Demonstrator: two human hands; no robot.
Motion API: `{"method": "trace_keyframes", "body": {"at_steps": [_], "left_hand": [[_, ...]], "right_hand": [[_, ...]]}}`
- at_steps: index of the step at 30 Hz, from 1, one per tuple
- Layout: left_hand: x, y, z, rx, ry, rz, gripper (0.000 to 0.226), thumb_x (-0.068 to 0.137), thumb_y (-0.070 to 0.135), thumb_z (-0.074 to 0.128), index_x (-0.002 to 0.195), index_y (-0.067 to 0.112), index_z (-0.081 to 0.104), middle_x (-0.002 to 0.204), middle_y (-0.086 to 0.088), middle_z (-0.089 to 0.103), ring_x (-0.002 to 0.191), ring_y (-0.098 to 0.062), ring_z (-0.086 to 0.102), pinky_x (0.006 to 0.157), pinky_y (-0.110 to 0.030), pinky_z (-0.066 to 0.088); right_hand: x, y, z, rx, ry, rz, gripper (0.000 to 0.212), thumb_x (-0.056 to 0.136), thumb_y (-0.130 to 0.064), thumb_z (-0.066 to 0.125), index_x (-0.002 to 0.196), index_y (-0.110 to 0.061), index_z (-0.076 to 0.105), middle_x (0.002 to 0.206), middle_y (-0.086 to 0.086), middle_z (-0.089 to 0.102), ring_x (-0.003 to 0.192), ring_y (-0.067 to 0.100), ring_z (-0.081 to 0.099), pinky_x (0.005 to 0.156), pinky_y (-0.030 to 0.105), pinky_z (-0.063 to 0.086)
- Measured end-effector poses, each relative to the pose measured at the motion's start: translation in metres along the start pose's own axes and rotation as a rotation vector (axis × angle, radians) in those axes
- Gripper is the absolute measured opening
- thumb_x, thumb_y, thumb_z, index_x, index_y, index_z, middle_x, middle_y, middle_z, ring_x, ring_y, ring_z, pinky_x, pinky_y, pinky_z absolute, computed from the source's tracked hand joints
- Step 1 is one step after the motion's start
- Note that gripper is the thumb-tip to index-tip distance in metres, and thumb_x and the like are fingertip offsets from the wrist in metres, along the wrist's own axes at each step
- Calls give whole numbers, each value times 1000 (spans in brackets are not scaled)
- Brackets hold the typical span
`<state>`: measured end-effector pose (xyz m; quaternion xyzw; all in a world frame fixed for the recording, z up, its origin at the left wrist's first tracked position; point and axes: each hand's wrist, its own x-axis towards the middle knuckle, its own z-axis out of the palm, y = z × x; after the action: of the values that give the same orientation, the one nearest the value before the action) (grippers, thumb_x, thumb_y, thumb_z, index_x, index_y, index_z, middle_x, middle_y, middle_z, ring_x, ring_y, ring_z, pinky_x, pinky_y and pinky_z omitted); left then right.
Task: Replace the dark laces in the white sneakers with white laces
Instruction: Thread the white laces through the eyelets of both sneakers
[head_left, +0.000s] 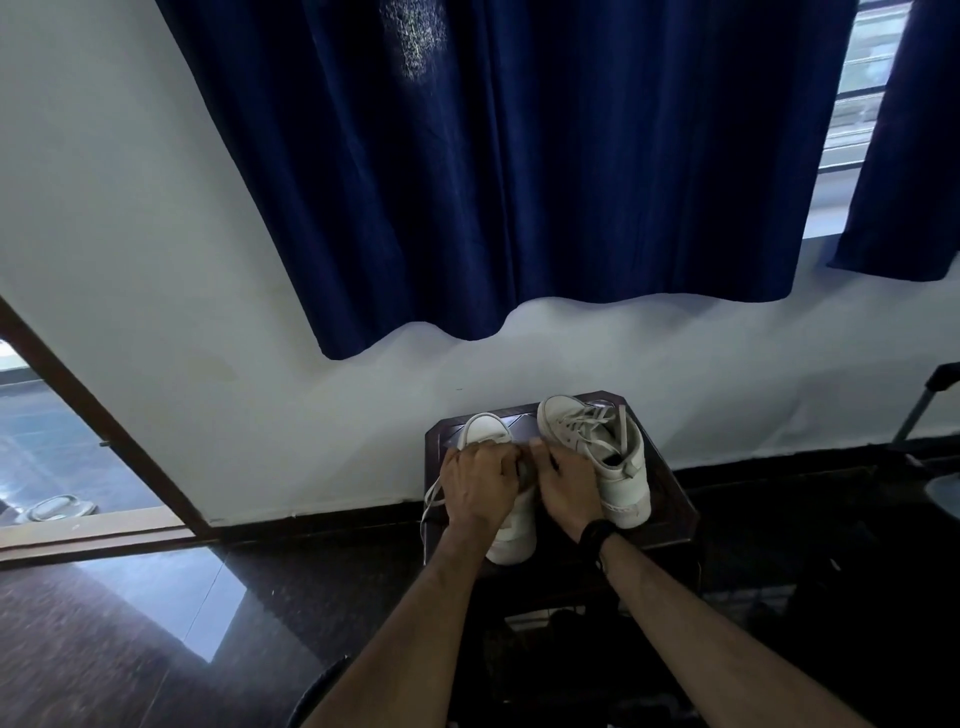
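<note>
**Lacing the near sneaker, hands close over the tongue**

While both of our hands are crowding over the left sneaker (511, 530), we are working somewhere around its eyelets, though the fingers themselves are hiding the exact spot. Our left hand (480, 483) is curling over the top of the shoe, and our right hand (566, 486), the one wearing the dark watch (597, 535), is meeting it from the other side, fingers bent inward. We cannot tell for certain what each hand is pinching; something dark is showing between them, too small to name. A pale lace (430, 501) is trailing off the shoe's left side and hanging past the edge of the small dark table (670, 499).

The right sneaker (602, 452) is standing just beside, touching or nearly touching our right hand, and it is already carrying pale lacing across its front, so we are judging that shoe done and this one under way.

To do this step well, we are suggesting steadying the shoe with one hand while the other is feeding the lace tip, keeping the lace flat and untwisted, and drawing both ends to even length before going on to the next pair of holes. The loose end hanging off the table is worth minding, since it could snag or drag the shoe.
</note>
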<state>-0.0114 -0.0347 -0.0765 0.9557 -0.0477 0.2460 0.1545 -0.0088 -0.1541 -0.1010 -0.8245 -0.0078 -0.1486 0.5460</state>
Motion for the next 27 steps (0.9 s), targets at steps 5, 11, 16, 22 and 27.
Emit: {"method": "trace_keyframes", "body": {"at_steps": [5, 11, 16, 22, 27], "left_hand": [[-5, -5, 5, -29, 8, 57, 19, 74, 33, 56, 65, 24, 70, 67, 6, 70, 67, -17, 65, 69, -31, 43], [-1, -5, 2, -84, 55, 199, 29, 77, 33, 47, 68, 22, 72, 71, 4, 71, 69, -19, 66, 69, -30, 50], [-4, -13, 12, -130, 68, 204, 25, 82, 28, 48, 80, 25, 72, 83, 8, 70, 80, -19, 63, 77, -35, 48], [-4, -17, 21, -126, 90, 178, 20, 83, 29, 53, 88, 24, 72, 91, 7, 67, 89, -22, 60, 84, -39, 47], [-9, -15, 23, -120, 156, -115, 52, 72, 26, 74, 121, 19, 56, 122, -3, 52, 115, -25, 45, 100, -40, 38]], "right_hand": [[10, -1, 7, 152, 94, 292, 15, 87, -20, 66, 85, -15, 79, 79, 0, 75, 78, 10, 64, 81, 33, 53], [18, -10, -2, 1, 2, 203, 14, 87, -7, 60, 82, -7, 73, 89, 9, 73, 80, 16, 59, 70, 21, 37], [15, -10, 9, -6, 104, 174, 14, 87, -1, 51, 77, -7, 58, 88, 13, 66, 88, 27, 60, 74, 29, 39], [16, -25, 0, 352, 254, 222, 21, 101, -16, 38, 83, -16, 48, 78, 0, 63, 73, 24, 61, 76, 45, 53], [27, -44, -31, 77, 62, -86, 14, 99, -15, 40, 87, -17, 47, 82, -2, 55, 79, 23, 54, 74, 35, 45]]}}
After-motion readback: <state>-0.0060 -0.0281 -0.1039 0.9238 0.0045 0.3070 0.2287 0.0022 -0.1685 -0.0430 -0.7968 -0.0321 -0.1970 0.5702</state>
